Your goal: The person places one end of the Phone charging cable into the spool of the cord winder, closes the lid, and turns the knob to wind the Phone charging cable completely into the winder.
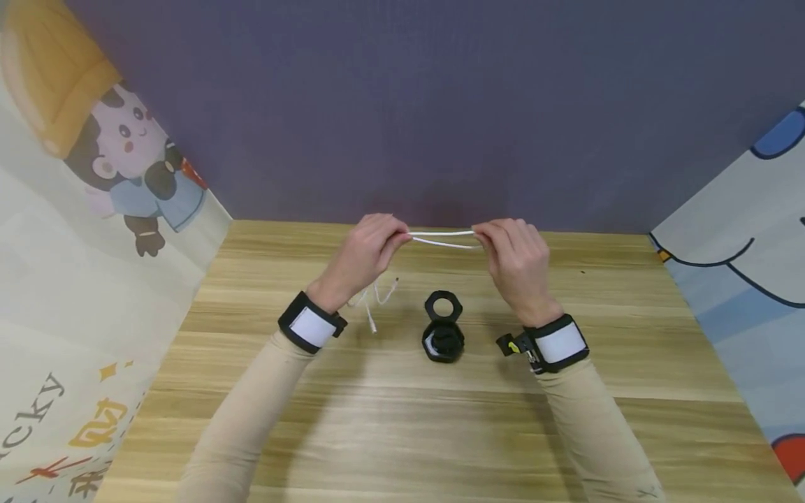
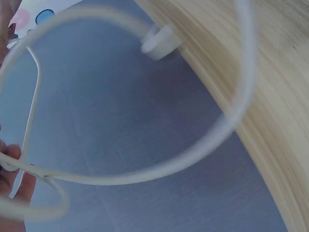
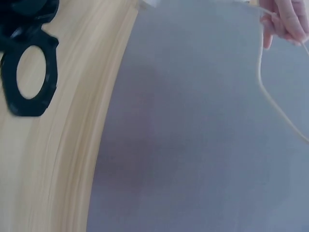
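Both hands are raised above the far part of the wooden table [image 1: 402, 433]. Between them runs a doubled stretch of thin white cable [image 1: 443, 238]. My left hand [image 1: 367, 248] pinches one end of that stretch, and my right hand [image 1: 512, 255] pinches the other. The rest of the cable [image 2: 145, 171] hangs in loops below the left hand, and its plug ends [image 1: 372, 323] dangle near the left wrist. The cable [image 3: 270, 94] shows thin in the right wrist view. A small black case [image 1: 443, 327] lies open on the table between the wrists, its ring-shaped lid [image 3: 30, 77] toward the wall.
A purple wall [image 1: 440, 105] stands behind the table's far edge. Printed cartoon panels [image 1: 94, 209] close the left side, and another panel [image 1: 742, 230] closes the right. Both wrists wear black straps with white patches.
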A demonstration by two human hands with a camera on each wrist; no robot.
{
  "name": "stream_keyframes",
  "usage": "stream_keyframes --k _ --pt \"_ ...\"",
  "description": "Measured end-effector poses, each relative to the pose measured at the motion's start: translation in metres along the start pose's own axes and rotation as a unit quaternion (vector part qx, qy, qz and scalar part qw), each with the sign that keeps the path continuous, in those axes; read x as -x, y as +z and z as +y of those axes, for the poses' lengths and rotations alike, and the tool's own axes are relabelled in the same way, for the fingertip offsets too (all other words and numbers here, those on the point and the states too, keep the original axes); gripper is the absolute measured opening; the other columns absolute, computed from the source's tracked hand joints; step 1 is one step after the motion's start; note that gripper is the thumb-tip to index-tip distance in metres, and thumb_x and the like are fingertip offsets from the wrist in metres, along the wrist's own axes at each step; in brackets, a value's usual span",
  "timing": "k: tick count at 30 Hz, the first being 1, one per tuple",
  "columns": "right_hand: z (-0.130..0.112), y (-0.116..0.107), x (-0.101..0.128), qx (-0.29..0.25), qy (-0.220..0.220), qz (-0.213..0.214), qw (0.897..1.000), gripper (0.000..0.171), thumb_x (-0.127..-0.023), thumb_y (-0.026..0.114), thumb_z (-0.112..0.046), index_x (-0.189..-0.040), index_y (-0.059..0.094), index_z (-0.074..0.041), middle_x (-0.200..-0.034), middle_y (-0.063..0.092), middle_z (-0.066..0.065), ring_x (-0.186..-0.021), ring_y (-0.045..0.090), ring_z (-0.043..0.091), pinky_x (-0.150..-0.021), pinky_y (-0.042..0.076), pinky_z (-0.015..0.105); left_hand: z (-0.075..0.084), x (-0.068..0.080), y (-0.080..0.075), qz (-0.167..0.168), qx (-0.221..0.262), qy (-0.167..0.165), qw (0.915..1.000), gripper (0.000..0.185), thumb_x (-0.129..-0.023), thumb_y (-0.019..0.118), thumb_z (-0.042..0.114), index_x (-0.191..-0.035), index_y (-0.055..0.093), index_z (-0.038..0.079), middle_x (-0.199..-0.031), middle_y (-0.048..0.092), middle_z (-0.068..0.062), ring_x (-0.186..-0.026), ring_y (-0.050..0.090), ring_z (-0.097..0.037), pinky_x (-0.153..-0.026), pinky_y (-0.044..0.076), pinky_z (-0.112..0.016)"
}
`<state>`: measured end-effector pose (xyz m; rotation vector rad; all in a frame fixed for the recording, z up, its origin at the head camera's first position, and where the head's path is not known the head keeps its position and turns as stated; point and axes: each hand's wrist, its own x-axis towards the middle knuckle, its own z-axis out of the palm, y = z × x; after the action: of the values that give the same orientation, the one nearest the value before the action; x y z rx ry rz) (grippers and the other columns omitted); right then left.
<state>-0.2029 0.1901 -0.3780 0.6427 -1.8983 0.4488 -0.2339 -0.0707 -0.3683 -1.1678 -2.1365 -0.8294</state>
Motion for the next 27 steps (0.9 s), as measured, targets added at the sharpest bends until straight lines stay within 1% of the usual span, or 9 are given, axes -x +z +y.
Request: stream_keyframes --k 2,5,8,10,13,15,18,21,27 --pt "0.002 -0.001 0.002 0.011 0.002 0.002 1.0 0.017 -0.1 0.067 -0.013 -0.099 0.073 0.002 -0.089 0.072 0.014 -0.068 0.061 0.032 -0.053 0.042 0.04 0.0 0.001 -0.001 -0.006 -0.016 0.003 0.9999 0.007 -0.098 0.069 0.007 -0.1 0.069 0.001 -0.09 0.072 -0.009 -0.087 0.067 -0.024 -0.095 0.053 -0.039" --pt "0.007 -0.003 0.005 0.028 0.01 0.007 1.0 0.016 -0.101 0.067 -0.013 -0.099 0.073 0.002 -0.088 0.072 0.014 -0.069 0.062 0.033 -0.053 0.042 0.042 0.0 0.002 -0.002 -0.011 -0.058 0.016 0.9981 0.009 -0.097 0.072 0.011 -0.1 0.07 0.003 -0.091 0.074 -0.008 -0.087 0.067 -0.024 -0.096 0.051 -0.042" --pt "0.011 -0.006 0.009 0.042 0.025 0.012 0.999 0.015 -0.101 0.066 -0.012 -0.1 0.072 0.002 -0.089 0.071 0.016 -0.069 0.061 0.035 -0.053 0.041 0.043 -0.001 0.005 -0.002 -0.018 -0.102 0.027 0.9943 0.012 -0.098 0.071 0.017 -0.101 0.071 0.005 -0.092 0.074 -0.007 -0.086 0.068 -0.023 -0.1 0.049 -0.045" --pt "0.014 -0.008 0.011 0.051 0.041 0.02 0.998 0.015 -0.101 0.066 -0.013 -0.1 0.071 0.002 -0.089 0.07 0.017 -0.069 0.06 0.036 -0.054 0.039 0.044 -0.003 0.007 -0.003 -0.024 -0.118 0.024 0.9924 0.013 -0.1 0.069 0.018 -0.1 0.07 0.005 -0.091 0.074 -0.006 -0.085 0.069 -0.023 -0.105 0.047 -0.045" --pt "0.019 -0.012 0.014 0.061 0.052 0.028 0.996 0.017 -0.101 0.066 -0.014 -0.099 0.071 0.003 -0.089 0.07 0.018 -0.068 0.058 0.037 -0.054 0.038 0.045 -0.005 0.011 -0.006 -0.024 -0.12 0.017 0.9923 0.013 -0.1 0.068 0.017 -0.099 0.07 0.005 -0.09 0.074 -0.007 -0.085 0.07 -0.023 -0.108 0.048 -0.045" --pt "0.021 -0.015 0.015 0.064 0.056 0.035 0.996 0.018 -0.1 0.066 -0.015 -0.098 0.071 0.003 -0.088 0.069 0.019 -0.067 0.058 0.037 -0.053 0.037 0.045 -0.006 0.013 -0.008 -0.018 -0.114 0.013 0.9932 0.011 -0.099 0.07 0.016 -0.097 0.07 0.004 -0.089 0.074 -0.007 -0.085 0.07 -0.024 -0.106 0.049 -0.044" --pt "0.023 -0.017 0.015 0.066 0.056 0.046 0.995 0.018 -0.099 0.068 -0.015 -0.097 0.072 0.002 -0.087 0.069 0.019 -0.067 0.057 0.038 -0.053 0.036 0.046 -0.005 0.012 -0.011 -0.007 -0.103 0.021 0.9945 0.009 -0.097 0.072 0.013 -0.097 0.07 0.004 -0.089 0.074 -0.007 -0.086 0.07 -0.024 -0.101 0.051 -0.043" --pt "0.025 -0.018 0.015 0.065 0.062 0.055 0.994 0.016 -0.099 0.069 -0.015 -0.097 0.072 0.002 -0.088 0.07 0.018 -0.068 0.058 0.038 -0.053 0.036 0.048 -0.004 0.011 -0.012 0.005 -0.102 0.022 0.9945 0.008 -0.096 0.072 0.012 -0.097 0.07 0.004 -0.088 0.074 -0.007 -0.085 0.069 -0.025 -0.099 0.052 -0.042" --pt "0.028 -0.02 0.019 0.07 0.069 0.043 0.994 0.018 -0.1 0.067 -0.015 -0.098 0.072 0.002 -0.09 0.07 0.019 -0.071 0.059 0.039 -0.055 0.037 0.048 -0.005 0.018 -0.013 0.028 -0.104 0.016 0.994 0.01 -0.095 0.074 0.011 -0.094 0.071 0.002 -0.086 0.074 -0.01 -0.082 0.07 -0.027 -0.095 0.054 -0.043"
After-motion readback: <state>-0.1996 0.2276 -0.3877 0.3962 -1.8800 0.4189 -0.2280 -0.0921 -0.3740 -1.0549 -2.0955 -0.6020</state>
